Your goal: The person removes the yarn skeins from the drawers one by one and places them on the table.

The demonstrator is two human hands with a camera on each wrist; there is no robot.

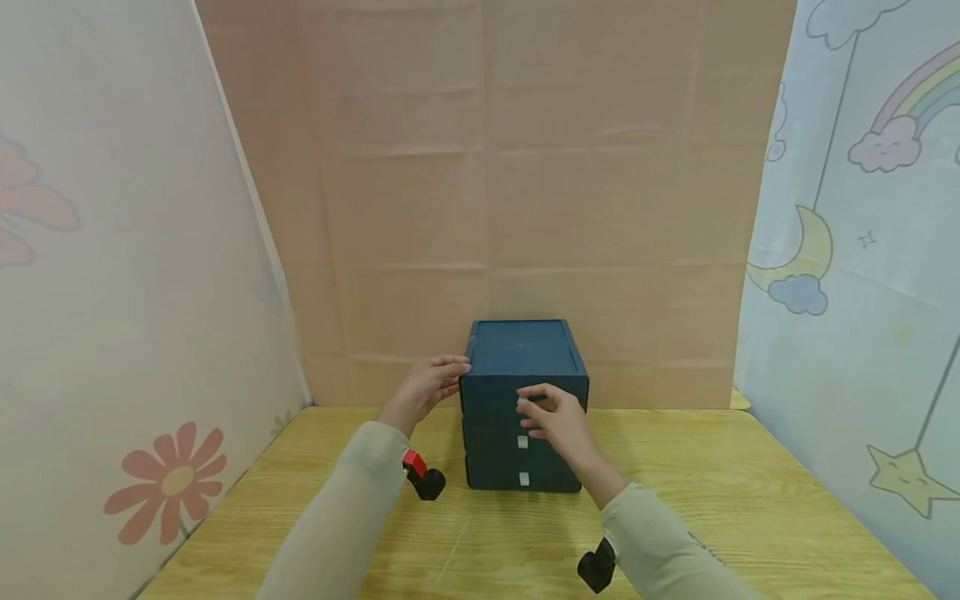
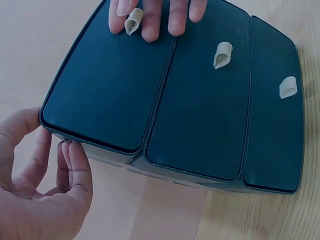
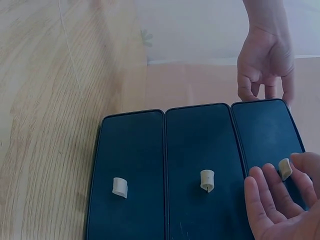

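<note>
A dark blue three-drawer cabinet stands on the table, its drawers closed and each fitted with a small pale pull tab. At the top drawer, my right hand has thumb and index finger at the top tab, seeming to pinch it, with the other fingers spread along the drawer front. My left hand rests its fingertips against the cabinet's upper left edge and side. The middle tab and bottom tab are untouched.
The cabinet sits on a wood-grain table close to a creased brown backdrop. Pale printed sheets hang along both sides. Black camera mounts stick out from the wrists.
</note>
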